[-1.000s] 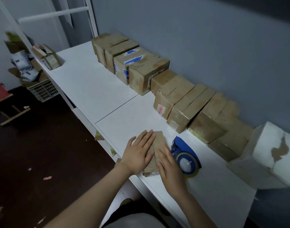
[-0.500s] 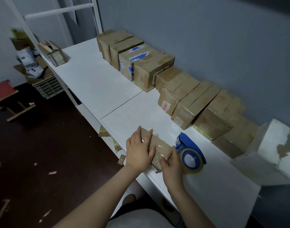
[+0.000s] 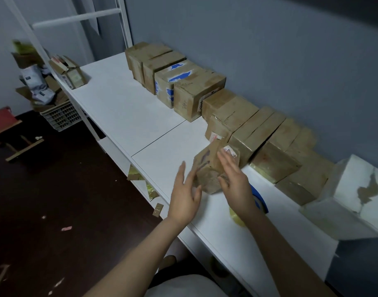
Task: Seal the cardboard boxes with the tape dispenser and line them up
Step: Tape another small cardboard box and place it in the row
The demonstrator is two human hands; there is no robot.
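A small brown cardboard box (image 3: 207, 166) is tilted up off the white table (image 3: 119, 108), between my two hands. My left hand (image 3: 184, 197) touches its left side with straight, spread fingers. My right hand (image 3: 235, 181) lies flat against its right side, fingers straight. The blue tape dispenser (image 3: 261, 199) with its yellowish roll lies on the table just behind my right wrist, mostly hidden by it. A row of taped brown boxes (image 3: 248, 127) stands along the grey wall, right behind the tilted box.
A white box (image 3: 355, 196) with a torn patch stands at the right end of the row. An open cardboard box (image 3: 70, 71) sits at the table's far left corner. On the floor are a plastic crate (image 3: 61, 116) with packaging and scraps of tape.
The small box lay flat under both palms, then was gripped at its sides. Now it is raised, tilted and moved toward the row, and my fingers have straightened.
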